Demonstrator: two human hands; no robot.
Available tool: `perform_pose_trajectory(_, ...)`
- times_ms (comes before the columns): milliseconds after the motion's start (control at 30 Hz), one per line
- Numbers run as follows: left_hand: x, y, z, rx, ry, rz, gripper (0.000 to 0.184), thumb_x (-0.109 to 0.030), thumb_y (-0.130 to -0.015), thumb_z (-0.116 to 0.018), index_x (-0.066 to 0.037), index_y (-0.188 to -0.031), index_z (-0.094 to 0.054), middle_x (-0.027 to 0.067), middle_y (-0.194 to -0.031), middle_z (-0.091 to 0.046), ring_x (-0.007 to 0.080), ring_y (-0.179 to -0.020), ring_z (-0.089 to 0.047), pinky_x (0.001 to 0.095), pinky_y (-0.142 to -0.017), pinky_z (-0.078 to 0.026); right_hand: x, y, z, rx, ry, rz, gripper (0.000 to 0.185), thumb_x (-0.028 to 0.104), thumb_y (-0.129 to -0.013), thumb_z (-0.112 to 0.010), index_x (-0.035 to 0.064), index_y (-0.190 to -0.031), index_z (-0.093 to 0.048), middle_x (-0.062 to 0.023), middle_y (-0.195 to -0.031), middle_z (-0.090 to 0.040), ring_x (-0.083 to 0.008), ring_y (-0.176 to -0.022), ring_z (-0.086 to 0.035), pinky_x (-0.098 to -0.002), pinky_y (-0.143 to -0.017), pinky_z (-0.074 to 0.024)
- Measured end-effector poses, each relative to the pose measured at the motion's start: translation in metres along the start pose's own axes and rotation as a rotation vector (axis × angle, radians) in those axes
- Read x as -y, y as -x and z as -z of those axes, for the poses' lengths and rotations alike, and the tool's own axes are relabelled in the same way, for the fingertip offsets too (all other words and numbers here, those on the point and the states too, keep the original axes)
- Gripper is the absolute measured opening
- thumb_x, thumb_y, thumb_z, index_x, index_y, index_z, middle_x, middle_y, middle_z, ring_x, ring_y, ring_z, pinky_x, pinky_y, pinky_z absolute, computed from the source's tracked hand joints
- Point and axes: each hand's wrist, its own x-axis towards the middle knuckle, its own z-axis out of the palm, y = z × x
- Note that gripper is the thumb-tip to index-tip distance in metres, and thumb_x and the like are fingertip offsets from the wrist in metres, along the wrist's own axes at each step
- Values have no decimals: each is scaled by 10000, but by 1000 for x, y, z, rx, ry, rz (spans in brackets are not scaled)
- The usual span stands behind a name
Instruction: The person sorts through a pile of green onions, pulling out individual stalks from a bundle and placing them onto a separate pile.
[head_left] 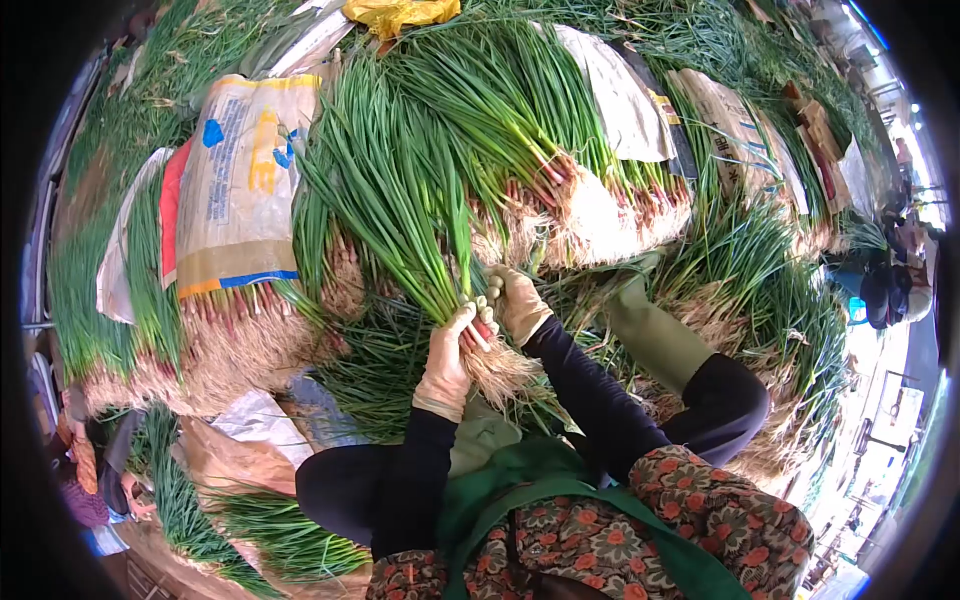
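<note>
My left hand point(447, 362), in a pale glove, is wrapped round a bunch of green onions point(482, 338) just above the roots. Its long leaves point(400, 220) fan up and to the left, and its stringy roots point(505, 375) point down to the right. Close beside it, my gloved right hand point(521, 308) has its fingers curled together against the right side of the stalks. What those fingers pinch, if anything, is hidden. Just beyond both hands lies a large heap of green onions point(500, 110), roots toward me.
Printed sacks point(240, 180) cover more onion bundles on the left, and a white sack point(622, 95) lies over the heap. Loose leaves point(375, 385) litter the ground. My boot point(655, 330) is at the right. A yellow bag point(400, 14) lies at the back.
</note>
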Motion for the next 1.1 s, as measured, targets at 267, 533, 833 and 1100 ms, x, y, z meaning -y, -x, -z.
perform_pose_trajectory(267, 0, -7, 21, 4, -223, 53, 202, -217, -886, -546, -25, -909, -603, 58, -695, -602, 146, -599, -582, 256, -555, -478, 4, -8, -10, 145, 296, 71, 298, 362, -953, -444, 87, -943, -561, -30, -704, -607, -100, -458, -513, -241, -391, -419)
perform_pose_trajectory(533, -4, -4, 22, 90, -89, 32, 212, -192, -907, -517, -16, -1008, -577, 70, -784, -604, 172, -691, -593, 294, -657, -507, -24, -28, 14, 319, 1115, 352, 195, 193, -846, -534, 27, -930, -594, -116, -817, -632, -229, -710, -598, -338, -639, -471)
perform_pose_trajectory(833, -9, -5, 22, -4, 141, -54, 274, -191, -896, -532, 0, -1091, -560, 67, -831, -607, 156, -691, -580, 316, -694, -507, 53, -19, -15, -16, 2313, 819, 280, 229, -947, -395, 83, -1146, -527, -40, -648, -541, -135, -457, -479, -303, -364, -411)
perform_pose_trajectory(1100, -11, -8, 17, 85, 214, 5, 276, -191, -899, -531, -31, -1124, -543, 2, -791, -540, 139, -725, -543, 302, -662, -477, 90, -85, 4, -346, 2346, 919, 224, 209, -876, -494, 74, -1035, -577, -98, -772, -629, -211, -620, -630, -359, -524, -488)
